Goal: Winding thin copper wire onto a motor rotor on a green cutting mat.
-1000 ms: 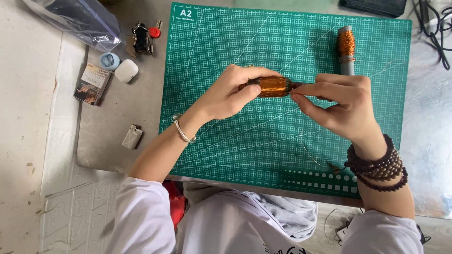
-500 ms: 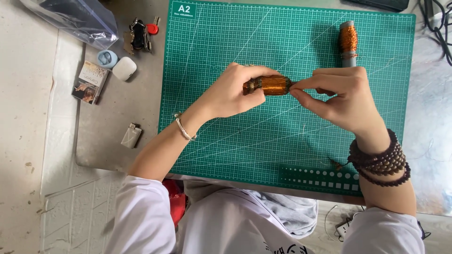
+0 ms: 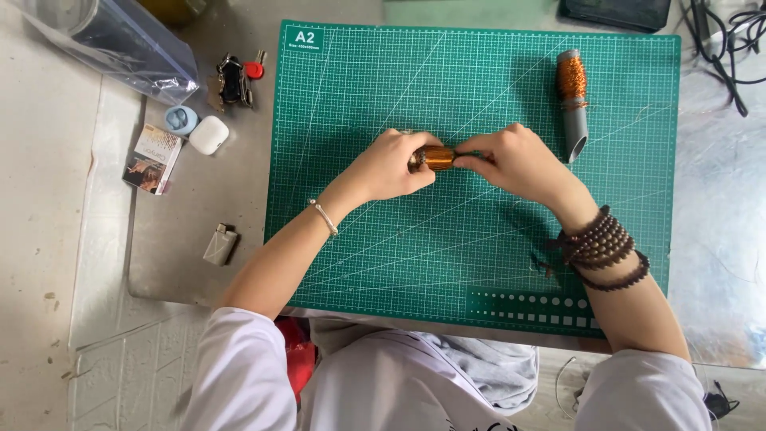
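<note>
Item: small copper-wound coil [image 3: 435, 157], orange-brown, cylindrical, held lying crosswise above the middle of the green cutting mat [image 3: 479, 263], nearer its far edge than its near one. Left hand [image 3: 388, 168]: fingers closed round the coil's left end, grasping it. Right hand [image 3: 519, 164]: fingertips pinched at the coil's right end, gripping it or a fine lead there; which of the two cannot be told. The coil thus sits between the two hands, touching both, its middle bare to view. Also on the mat, by the far right corner: a grey tube [image 3: 573, 120] with copper winding on its upper part, well apart from the hands. Off the mat's left edge, on the worktop: key bunch [image 3: 233, 80], white earbud case [image 3: 209, 135], small blue case [image 3: 181, 120], small printed box [image 3: 153, 158], grey lighter [image 3: 219, 244]; clear plastic bag [image 3: 112, 40] at the far left corner. Risk, as judged: fine wire may slip, kink or snap if the pinch pulls unevenly, and turns may loosen should the left grip slacken.
</note>
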